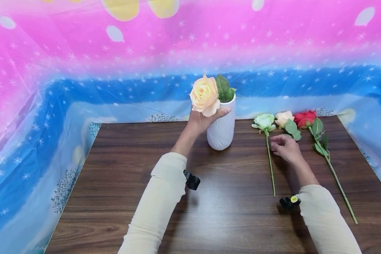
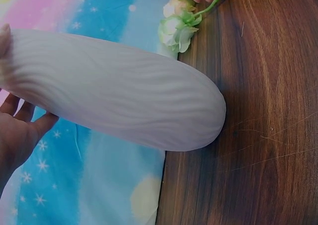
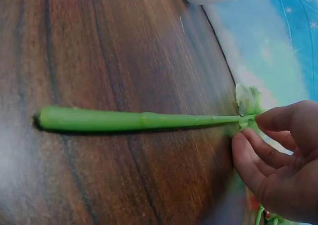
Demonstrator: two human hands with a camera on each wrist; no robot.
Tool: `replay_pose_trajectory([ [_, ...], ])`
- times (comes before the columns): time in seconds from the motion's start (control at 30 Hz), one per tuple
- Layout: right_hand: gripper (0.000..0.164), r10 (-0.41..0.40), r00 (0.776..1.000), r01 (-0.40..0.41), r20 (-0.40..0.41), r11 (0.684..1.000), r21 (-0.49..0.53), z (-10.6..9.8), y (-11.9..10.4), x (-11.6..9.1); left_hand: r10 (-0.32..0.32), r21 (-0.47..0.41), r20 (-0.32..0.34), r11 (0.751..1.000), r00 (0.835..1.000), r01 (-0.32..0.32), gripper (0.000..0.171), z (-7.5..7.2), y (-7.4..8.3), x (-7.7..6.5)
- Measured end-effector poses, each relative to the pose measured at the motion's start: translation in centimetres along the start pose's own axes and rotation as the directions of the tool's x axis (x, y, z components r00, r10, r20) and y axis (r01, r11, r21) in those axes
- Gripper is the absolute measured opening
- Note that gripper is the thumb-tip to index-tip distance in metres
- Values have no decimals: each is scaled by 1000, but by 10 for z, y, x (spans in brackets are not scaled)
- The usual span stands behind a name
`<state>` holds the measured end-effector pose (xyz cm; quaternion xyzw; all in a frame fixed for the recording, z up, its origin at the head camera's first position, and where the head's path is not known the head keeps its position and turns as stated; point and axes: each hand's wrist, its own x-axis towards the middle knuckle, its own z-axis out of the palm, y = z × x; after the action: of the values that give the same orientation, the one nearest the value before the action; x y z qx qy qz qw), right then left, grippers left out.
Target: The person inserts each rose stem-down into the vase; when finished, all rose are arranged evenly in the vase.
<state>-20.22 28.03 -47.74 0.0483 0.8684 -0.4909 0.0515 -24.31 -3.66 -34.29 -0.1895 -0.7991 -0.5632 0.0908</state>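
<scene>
The green rose (image 1: 264,121) lies on the table (image 1: 130,183), right of the vase (image 1: 221,128), its bloom at the far edge and its stem running straight back toward the person, the cut end angled slightly right. The red rose (image 1: 304,119) points the same way but slants more, its stem reaching nearer and farther right; the cream rose (image 1: 284,119) sits between the two blooms. The vase stands roughly upright, long axis vertical, mouth up, and the peach rose (image 1: 204,92) in it leans left over the rim, bloom facing the person, with leaves (image 1: 223,88) at its right. The left hand (image 1: 201,123) grips the vase near its top, thumb across the near side, forearm slanting up and rightward. The right hand (image 1: 286,146) comes in from the lower right, palm turned leftward, fingers loosely bent and narrowly parted from the thumb beside the green rose's upper stem; whether they touch it cannot be told.
</scene>
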Motion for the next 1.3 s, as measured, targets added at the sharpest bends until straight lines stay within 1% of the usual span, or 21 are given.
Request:
replay_pose_trajectory([
  [0.2,42,74,995,-77,63,996,50,-2,-2,3,4,-8,-3,1000,1000,-4,74,-1,-2,1],
  [0.3,45,117,988,-125,96,989,84,-2,-4,5,4,-4,0,1000,1000,-4,72,-1,-2,1],
  [0.47,50,160,979,-174,130,979,106,-4,-4,9,16,-8,10,1000,1000,-16,68,0,-1,3],
  [0.67,55,184,966,-201,184,976,80,-7,-5,16,14,-60,14,998,1000,-13,71,0,1,6],
  [0.87,62,220,959,-224,180,975,2,-7,-10,23,12,-65,15,998,1000,-11,73,-1,2,9],
  [1.0,58,235,958,-234,162,972,-27,-6,-12,25,9,-65,20,998,1000,-7,74,-1,2,9],
  [1.07,55,237,956,-236,171,971,-27,-5,-12,25,8,-52,21,999,1000,-7,72,-1,3,7],
  [1.17,51,241,948,-244,210,970,-7,-3,-10,22,9,-38,19,999,1000,-8,73,-1,2,4],
  [1.3,50,244,928,-269,281,962,54,-4,-6,19,2,-32,15,999,1000,-2,71,-2,1,-2],
])
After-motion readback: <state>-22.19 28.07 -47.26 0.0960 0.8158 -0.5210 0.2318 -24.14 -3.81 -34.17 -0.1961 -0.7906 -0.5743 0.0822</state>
